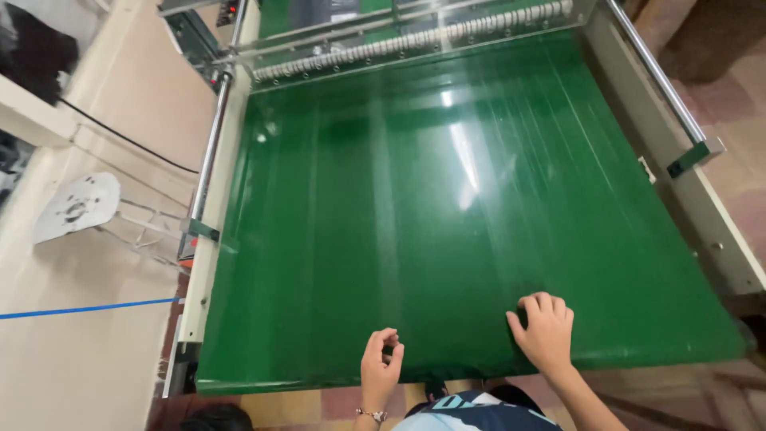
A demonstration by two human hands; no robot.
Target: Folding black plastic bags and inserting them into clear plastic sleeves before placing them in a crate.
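Observation:
A wide glossy green conveyor belt (415, 207) fills the view, running away from me to a row of rollers (415, 41) under a clear guard. My left hand (380, 365) hovers at the belt's near edge with thumb and forefinger pinched together and nothing seen between them. My right hand (545, 329) rests on the belt near its front edge, fingers curled down onto the surface. Neither hand holds an object that I can make out. A bracelet sits on my left wrist.
Cream metal side frames (209, 239) with chrome rails (658, 76) border the belt. A red control box (214, 78) sits at the far left corner. A white metal bracket (76, 206), a black cable and blue tape lie on the floor to the left.

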